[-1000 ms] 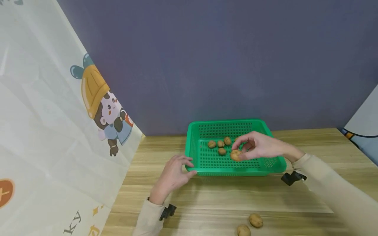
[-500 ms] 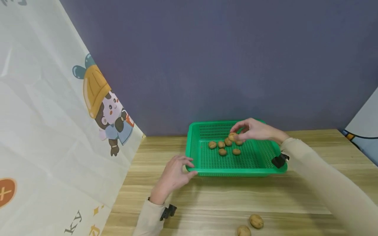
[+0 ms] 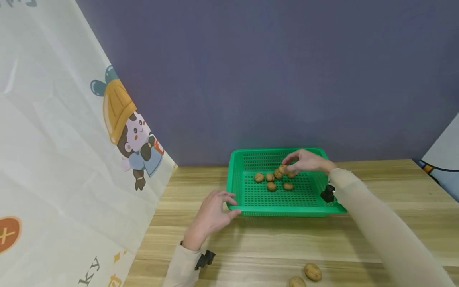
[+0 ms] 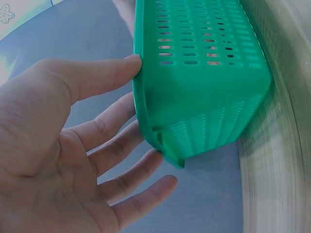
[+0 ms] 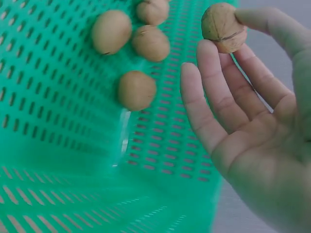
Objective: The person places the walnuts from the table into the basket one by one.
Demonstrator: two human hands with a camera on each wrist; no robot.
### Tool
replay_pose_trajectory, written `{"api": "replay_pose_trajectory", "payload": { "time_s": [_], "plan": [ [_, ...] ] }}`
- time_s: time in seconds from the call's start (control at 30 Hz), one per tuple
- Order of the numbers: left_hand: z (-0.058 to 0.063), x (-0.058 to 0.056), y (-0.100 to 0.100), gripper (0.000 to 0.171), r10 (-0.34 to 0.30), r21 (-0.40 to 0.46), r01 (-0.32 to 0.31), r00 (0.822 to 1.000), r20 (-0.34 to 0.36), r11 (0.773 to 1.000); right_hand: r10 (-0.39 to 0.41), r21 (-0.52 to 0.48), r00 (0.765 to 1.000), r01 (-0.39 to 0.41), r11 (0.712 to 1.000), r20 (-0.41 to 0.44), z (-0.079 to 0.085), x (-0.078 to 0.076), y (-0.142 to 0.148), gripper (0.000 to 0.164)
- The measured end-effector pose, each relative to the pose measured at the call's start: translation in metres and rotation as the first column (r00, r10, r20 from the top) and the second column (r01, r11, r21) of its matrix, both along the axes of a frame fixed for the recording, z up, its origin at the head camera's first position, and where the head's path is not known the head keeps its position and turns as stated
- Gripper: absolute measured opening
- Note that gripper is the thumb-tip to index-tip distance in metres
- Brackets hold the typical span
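Observation:
My right hand [image 3: 304, 161] is over the back part of a green perforated plastic basket [image 3: 290, 211]. Between thumb and fingertips it pinches a walnut [image 5: 224, 28], seen clearly in the right wrist view. Below and beside it, several walnuts [image 3: 271, 186] lie loose on the basket floor; one is partly covered by the hand. At the basket's front left corner is my left hand [image 3: 211, 215]. Its thumb [image 4: 104, 77] touches the rim, while the other fingers lie spread and fairly straight along the far side of that corner.
Two more walnuts [image 3: 312, 272] lie on the wooden table [image 3: 265, 243] near the front. A dark blue-grey wall [image 3: 272, 79] rises right behind the basket. A white printed sheet [image 3: 53, 139] stands on the left.
My right hand has moved back inside the basket, and a walnut shows on the floor where the hand was earlier. Over the last half second it lowers slightly. The left hand stays at the corner.

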State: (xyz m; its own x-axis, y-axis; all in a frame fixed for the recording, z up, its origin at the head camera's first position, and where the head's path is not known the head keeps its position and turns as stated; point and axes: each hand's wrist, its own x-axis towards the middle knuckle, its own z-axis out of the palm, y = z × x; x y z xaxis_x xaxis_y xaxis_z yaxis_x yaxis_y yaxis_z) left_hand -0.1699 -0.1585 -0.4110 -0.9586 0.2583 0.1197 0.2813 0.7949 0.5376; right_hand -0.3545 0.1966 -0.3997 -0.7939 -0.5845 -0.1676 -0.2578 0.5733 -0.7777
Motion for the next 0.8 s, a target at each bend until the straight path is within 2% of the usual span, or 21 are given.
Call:
{"api": "replay_pose_trajectory", "payload": {
  "time_s": [0.33, 0.8],
  "plan": [
    [-0.001, 0.000, 0.003, 0.020, -0.007, -0.007, 0.007, 1.000, -0.001, 1.000, -0.030, 0.094, 0.999, 0.026, 0.995, 0.040, -0.036, -0.006, 0.003, 0.049],
    [-0.001, 0.000, 0.004, 0.019, -0.013, 0.010, 0.013, 1.000, -0.021, 1.000, -0.003, 0.162, 1.000, 0.007, 0.987, -0.029, -0.043, -0.004, -0.009, 0.038]
  ]
}}
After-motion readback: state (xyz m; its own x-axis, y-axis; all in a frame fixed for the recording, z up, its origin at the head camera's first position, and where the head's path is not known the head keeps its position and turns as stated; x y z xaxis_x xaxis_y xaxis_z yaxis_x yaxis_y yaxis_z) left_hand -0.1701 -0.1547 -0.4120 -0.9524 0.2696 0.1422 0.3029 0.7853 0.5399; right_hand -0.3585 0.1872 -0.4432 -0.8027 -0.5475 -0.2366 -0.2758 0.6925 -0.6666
